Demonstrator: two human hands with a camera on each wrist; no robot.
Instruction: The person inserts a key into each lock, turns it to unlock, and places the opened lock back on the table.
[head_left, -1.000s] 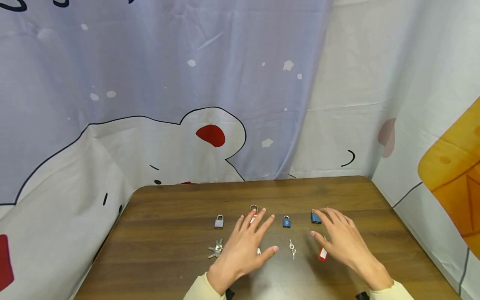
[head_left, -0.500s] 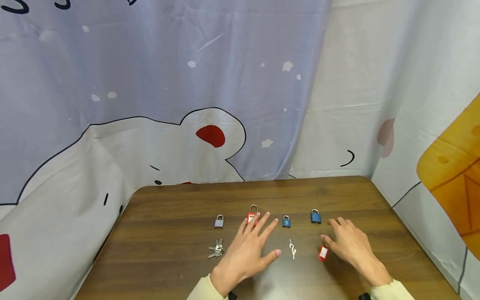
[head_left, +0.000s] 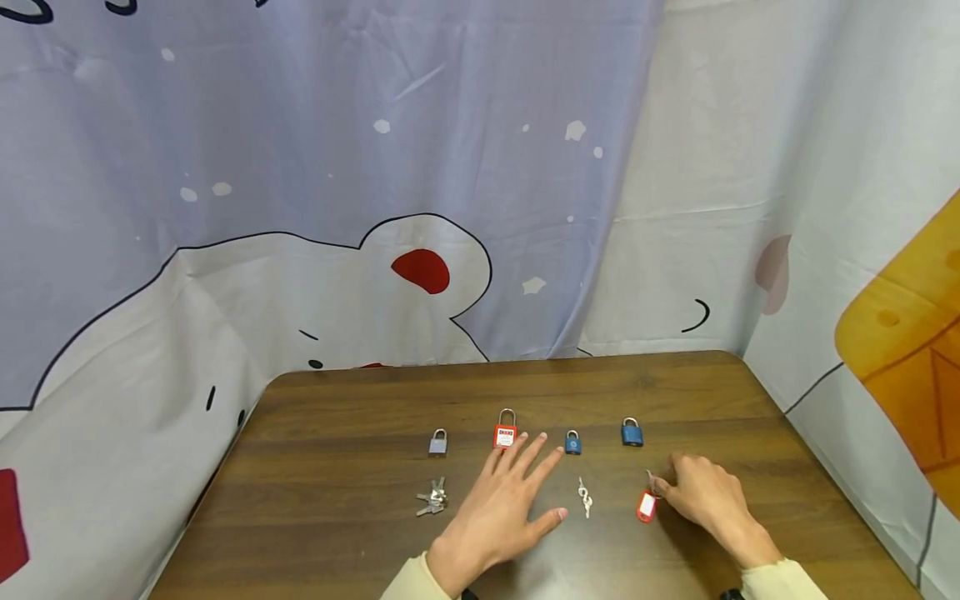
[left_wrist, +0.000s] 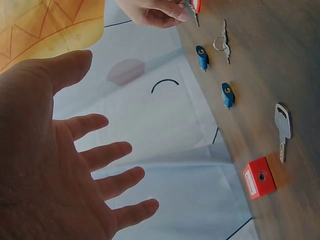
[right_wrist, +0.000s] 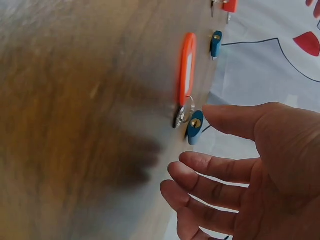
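Note:
Four padlocks stand in a row on the brown table [head_left: 337, 467]: grey [head_left: 437, 443], red [head_left: 505, 432], small blue [head_left: 573, 442] and larger blue [head_left: 632, 432]. In front lie a key bunch [head_left: 432, 497], a small key pair [head_left: 585, 497] and a red-tagged key [head_left: 647, 505]. My left hand [head_left: 506, 504] hovers open, fingers spread, fingertips just short of the red padlock [left_wrist: 259, 177]; a single key [left_wrist: 283, 130] lies under it. My right hand [head_left: 701, 493] is at the red tag [right_wrist: 187, 67], its fingertips close to the key ring [right_wrist: 185, 112], with nothing held.
A printed cloth backdrop [head_left: 375, 208] hangs right behind the table's far edge and along the right side. Bare wood stretches left of the grey padlock and behind the row of locks.
My right hand drew back from the larger blue padlock to the red-tagged key. My left hand slid back slightly, uncovering the red padlock.

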